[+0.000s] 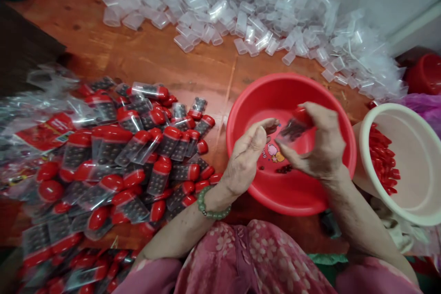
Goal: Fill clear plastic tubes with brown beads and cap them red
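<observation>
My right hand pinches a clear plastic tube with a red cap and dark beads inside, above a red plastic basin. My left hand hangs beside it over the basin, its fingertips pinched on a small dark clump. The two hands are close but I cannot tell if they touch. A few dark beads lie in the basin near a printed cartoon. Left of the basin is a heap of filled red-capped tubes in plastic wrap.
A cream basin holding red caps stands to the right. Loose clear plastic tubes are heaped across the far side of the reddish wooden table. Another red container sits at the far right.
</observation>
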### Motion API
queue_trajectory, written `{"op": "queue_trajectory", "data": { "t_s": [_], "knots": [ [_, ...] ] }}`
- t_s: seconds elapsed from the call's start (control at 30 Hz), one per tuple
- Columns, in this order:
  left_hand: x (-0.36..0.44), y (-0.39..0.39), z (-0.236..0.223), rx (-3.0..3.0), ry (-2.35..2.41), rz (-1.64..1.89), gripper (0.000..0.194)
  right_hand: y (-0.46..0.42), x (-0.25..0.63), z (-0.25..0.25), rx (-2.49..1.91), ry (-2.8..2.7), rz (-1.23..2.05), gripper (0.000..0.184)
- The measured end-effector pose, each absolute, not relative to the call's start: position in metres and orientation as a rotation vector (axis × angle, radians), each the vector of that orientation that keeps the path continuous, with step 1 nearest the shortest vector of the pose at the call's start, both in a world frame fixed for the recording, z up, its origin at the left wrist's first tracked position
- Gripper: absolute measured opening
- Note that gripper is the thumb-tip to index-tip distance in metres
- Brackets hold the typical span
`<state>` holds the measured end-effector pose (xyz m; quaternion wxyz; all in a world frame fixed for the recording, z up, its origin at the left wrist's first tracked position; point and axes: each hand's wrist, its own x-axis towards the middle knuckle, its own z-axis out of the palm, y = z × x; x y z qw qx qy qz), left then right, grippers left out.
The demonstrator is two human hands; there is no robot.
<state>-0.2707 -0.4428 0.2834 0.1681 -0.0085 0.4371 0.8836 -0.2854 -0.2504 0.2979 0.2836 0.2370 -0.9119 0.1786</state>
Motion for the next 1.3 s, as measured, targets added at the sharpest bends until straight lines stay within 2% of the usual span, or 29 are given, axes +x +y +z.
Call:
{"op": "queue_trajectory", "data": {
  "t_s": [0.13, 0.5, 0.7, 0.83, 1.07, 1.3],
  "knots": [
    [-0.274, -0.441, 0.281, 0.024, 1.236, 2.499, 0.038, -0.255, -0.287, 0.303, 0.692, -2.318, 0.386, 0.086],
    [-0.272, -0.438, 0.285, 0.061, 1.187, 2.416, 0.038, -0.265, -0.284, 0.306, 0.772, -2.266, 0.436, 0.083],
    [-0.258, -0.443, 0.303, 0.175, 1.222, 2.414, 0.031, -0.268, -0.270, 0.318, 0.781, -2.224, 0.400, 0.081],
    [-0.243, -0.451, 0.317, 0.282, 1.302, 2.372, 0.036, -0.265, -0.252, 0.325, 0.734, -2.124, 0.490, 0.091],
    [-0.239, -0.445, 0.299, 0.241, 1.130, 2.415, 0.042, -0.267, -0.242, 0.324, 0.710, -2.220, 0.358, 0.087],
    [-0.235, -0.449, 0.303, 0.217, 1.169, 2.423, 0.041, -0.272, -0.237, 0.327, 0.682, -2.289, 0.343, 0.077]
  ]
}}
